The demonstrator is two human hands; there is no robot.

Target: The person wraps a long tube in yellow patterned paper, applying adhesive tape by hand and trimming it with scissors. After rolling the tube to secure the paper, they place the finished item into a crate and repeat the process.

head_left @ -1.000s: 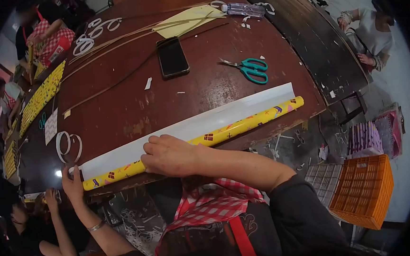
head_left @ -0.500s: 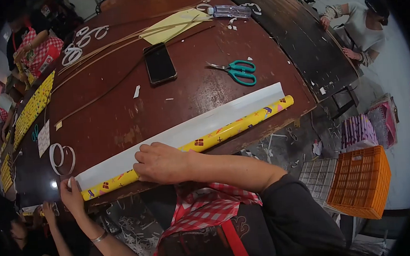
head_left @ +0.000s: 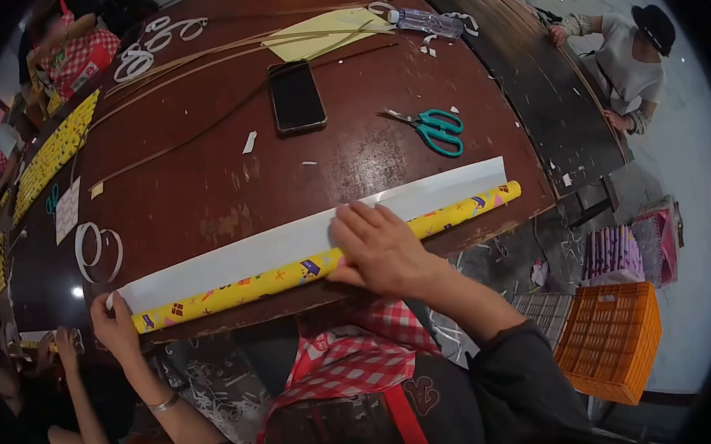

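A yellow patterned paper roll (head_left: 285, 274) lies along the table's near edge, its white inner side (head_left: 235, 263) spread out beyond it. My right hand (head_left: 380, 249) rests across the middle of the roll, fingers extended onto the white part and thumb on the near side. At the roll's left end, my left hand (head_left: 115, 323) has its fingers closed on the corner of the white sheet. Beyond the roll are teal-handled scissors (head_left: 436, 129) with partly open blades and a black phone (head_left: 297, 96).
White strip loops (head_left: 99, 252) lie at the left, with thin brown strips (head_left: 193, 134) and a yellow sheet (head_left: 330, 32) farther back. A plastic bottle (head_left: 428, 23) lies at the back. Co-workers are at left, and a person in a hat (head_left: 637, 62) is at right. An orange crate (head_left: 611, 340) stands lower right.
My right hand has moved right along the roll, from a curled grip to extended fingers. My left hand stays at the left end. The view has shifted slightly.
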